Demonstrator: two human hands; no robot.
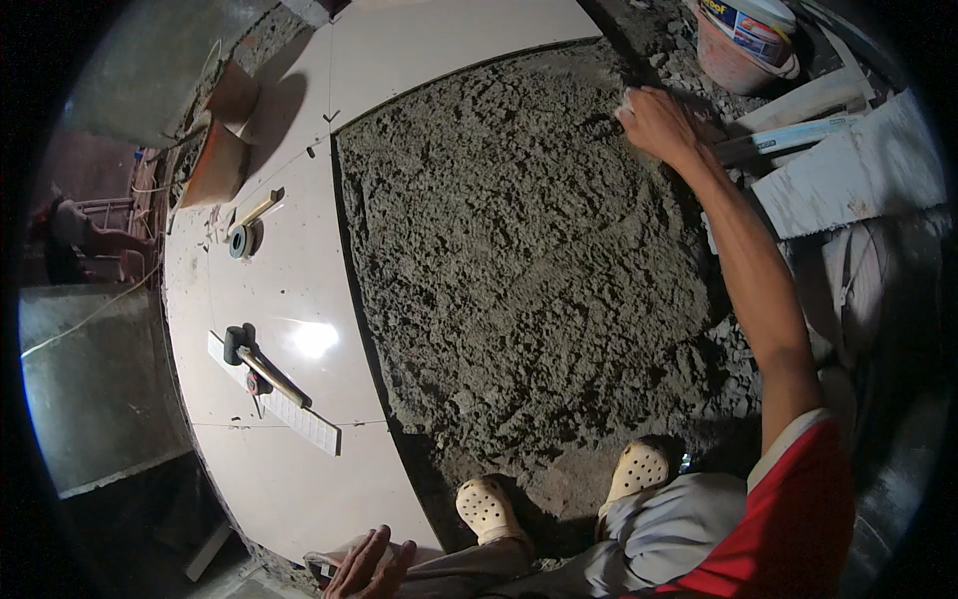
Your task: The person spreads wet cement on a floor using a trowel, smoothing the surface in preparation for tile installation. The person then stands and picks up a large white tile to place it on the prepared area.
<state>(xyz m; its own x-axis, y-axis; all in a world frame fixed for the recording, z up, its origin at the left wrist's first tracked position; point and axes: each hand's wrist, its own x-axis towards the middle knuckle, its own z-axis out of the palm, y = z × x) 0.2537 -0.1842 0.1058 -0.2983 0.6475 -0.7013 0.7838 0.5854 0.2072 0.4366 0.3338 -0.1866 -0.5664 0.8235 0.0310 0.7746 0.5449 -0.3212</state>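
Observation:
My right hand (658, 126) reaches to the upper right edge of a rough bed of grey mortar (524, 247). Its fingers are curled, with something whitish at the fingertips; whether it is held cannot be made out. At the bottom, my left hand (370, 565) has its fingers extended and slightly apart over the edge of the large pale floor tiles (277, 479). Partly hidden beside that hand is a tool with a curved rim (320, 563). On the tiles, a rubber mallet (266, 367) lies across a white straight ruler (307, 427), with a tape measure (258, 383) beside them.
A roll of tape (241, 242) and a wooden-handled tool (258, 207) lie farther up the tiles, below leaning terracotta-coloured pieces (217, 168). At right are a bucket (737, 64), a spirit level (801, 137), a whitish board (853, 172), a sack (853, 284) and rubble (737, 359).

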